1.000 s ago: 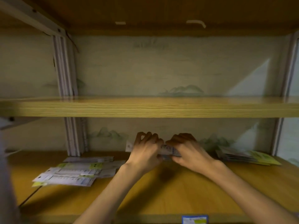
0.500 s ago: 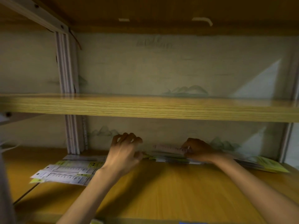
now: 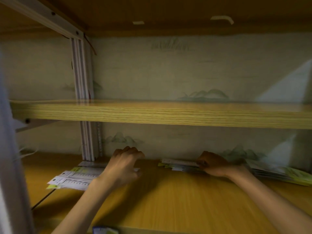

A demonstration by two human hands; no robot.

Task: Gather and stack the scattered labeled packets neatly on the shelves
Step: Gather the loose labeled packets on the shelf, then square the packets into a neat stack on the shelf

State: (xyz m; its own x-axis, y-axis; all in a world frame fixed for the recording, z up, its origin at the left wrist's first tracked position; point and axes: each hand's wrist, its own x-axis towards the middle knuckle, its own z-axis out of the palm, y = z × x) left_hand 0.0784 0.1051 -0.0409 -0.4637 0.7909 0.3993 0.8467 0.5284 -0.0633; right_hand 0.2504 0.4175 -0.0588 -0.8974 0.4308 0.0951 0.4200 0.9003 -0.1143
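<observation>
Several white packets with yellow-green labels (image 3: 74,179) lie scattered at the left of the lower shelf (image 3: 168,196). My left hand (image 3: 123,166) hovers over their right end with fingers loosely curled; a packet edge shows just past it, and no grip is visible. A small stack of packets (image 3: 179,165) lies at the back middle of the shelf against the wall. My right hand (image 3: 212,164) grips that stack's right end. A larger pile of packets (image 3: 278,173) sits at the far right, just beyond my right wrist.
A wooden middle shelf (image 3: 168,114) runs across above my hands, leaving low headroom. A grey metal upright (image 3: 87,141) stands at the back left behind the scattered packets. A blue-and-yellow tag (image 3: 104,230) sits on the shelf's front edge. The wall behind is patterned.
My hands, together on one stack a second ago, have parted. The left went left over the scattered packets; the right carried the stack back and to the right, onto the shelf.
</observation>
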